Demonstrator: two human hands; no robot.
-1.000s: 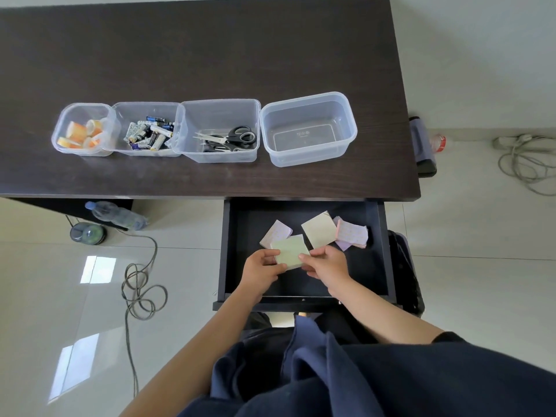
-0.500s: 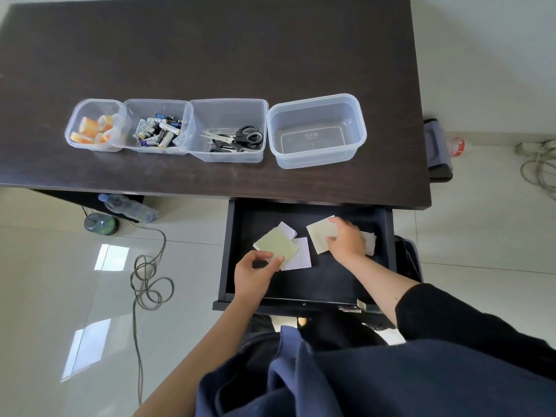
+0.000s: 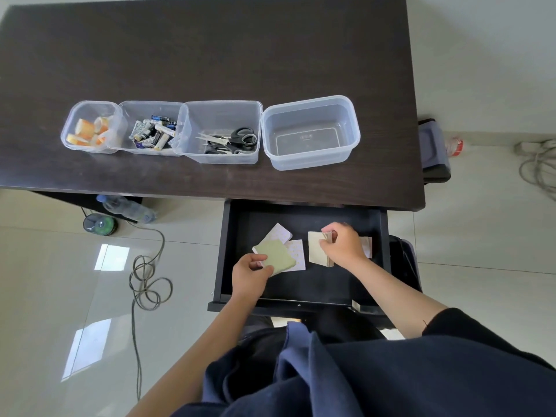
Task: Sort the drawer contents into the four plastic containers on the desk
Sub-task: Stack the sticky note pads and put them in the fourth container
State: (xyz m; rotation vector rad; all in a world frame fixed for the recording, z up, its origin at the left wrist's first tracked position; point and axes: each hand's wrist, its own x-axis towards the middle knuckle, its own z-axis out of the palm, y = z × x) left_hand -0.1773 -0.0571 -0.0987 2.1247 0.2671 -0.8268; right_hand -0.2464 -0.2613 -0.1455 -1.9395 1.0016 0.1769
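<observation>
The black drawer (image 3: 304, 288) is pulled out under the desk. My left hand (image 3: 249, 273) grips a green sticky-note pad (image 3: 275, 256) that lies over two pale pads (image 3: 296, 252). My right hand (image 3: 343, 246) pinches the edge of a cream note pad (image 3: 317, 251), with a pinkish pad (image 3: 366, 246) partly hidden behind it. On the desk stand four clear containers: tape rolls (image 3: 90, 130), batteries (image 3: 152, 133), scissors (image 3: 231, 139), and an empty one (image 3: 310, 133) at the right.
The dark desk (image 3: 210, 55) stretches far behind the containers. A water bottle (image 3: 126, 207), a round green object (image 3: 99, 224) and a coiled cable (image 3: 149, 278) lie on the tiled floor at left. A dark chair (image 3: 433, 152) and cords (image 3: 538, 164) are at right.
My right hand left the green pad, reached to the right side of the drawer and took hold of the cream pad. My left hand kept the green pad, shifted left.
</observation>
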